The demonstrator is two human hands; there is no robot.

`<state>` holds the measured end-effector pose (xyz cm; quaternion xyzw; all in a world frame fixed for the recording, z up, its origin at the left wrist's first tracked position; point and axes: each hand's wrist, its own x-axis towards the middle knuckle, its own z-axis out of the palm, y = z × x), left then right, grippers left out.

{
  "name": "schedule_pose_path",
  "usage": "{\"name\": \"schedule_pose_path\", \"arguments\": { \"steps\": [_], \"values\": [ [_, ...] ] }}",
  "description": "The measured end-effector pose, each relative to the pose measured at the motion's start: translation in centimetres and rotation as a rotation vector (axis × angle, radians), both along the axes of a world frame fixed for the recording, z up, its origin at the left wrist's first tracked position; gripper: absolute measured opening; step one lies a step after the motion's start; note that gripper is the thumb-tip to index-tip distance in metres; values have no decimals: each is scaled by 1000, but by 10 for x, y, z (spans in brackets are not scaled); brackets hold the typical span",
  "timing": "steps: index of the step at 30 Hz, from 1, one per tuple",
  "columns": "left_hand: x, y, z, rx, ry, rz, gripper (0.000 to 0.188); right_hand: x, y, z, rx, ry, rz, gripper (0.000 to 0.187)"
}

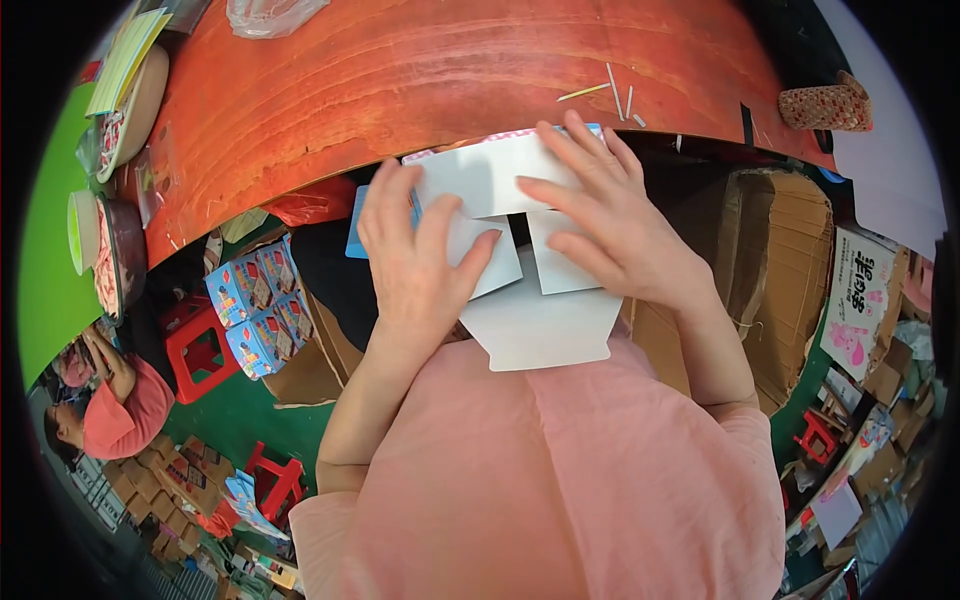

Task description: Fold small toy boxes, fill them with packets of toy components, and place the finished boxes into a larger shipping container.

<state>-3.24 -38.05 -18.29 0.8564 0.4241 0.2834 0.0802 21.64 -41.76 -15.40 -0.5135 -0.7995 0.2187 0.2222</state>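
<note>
Hands at the near edge of a red-brown wooden table (pixel 400 90), both pressed on a white cardboard box blank (pixel 535 325) held against a pink shirt (pixel 560 470): left hand (pixel 412 262) spread flat over the left flap, thumb curled on its edge; right hand (pixel 605 222) laid open across the upper panel, fingers fanned toward the left. Beyond the blank, thin sticks (pixel 612 92) scattered on the tabletop; left below, stacked blue printed boxes (pixel 258 305) beside a red stool (pixel 200 352); right, a large brown cardboard carton (pixel 780 270).
</note>
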Motion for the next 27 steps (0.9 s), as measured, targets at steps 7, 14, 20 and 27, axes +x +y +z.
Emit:
{"name": "schedule_pose_path", "arguments": {
  "steps": [7,14,20,27],
  "values": [
    [9,3,2,-304,-74,15,68,25,-40,-9,-173,551,186,96],
    [14,1,6,-142,30,19,67,-18,-86,4,-113,463,-198,22],
    [14,1,11,-198,-44,-85,65,-39,-89,6,-176,543,-621,42],
    [8,9,20,-248,-35,-166,64,-27,-86,23,-319,268,-460,50]
  ]
}}
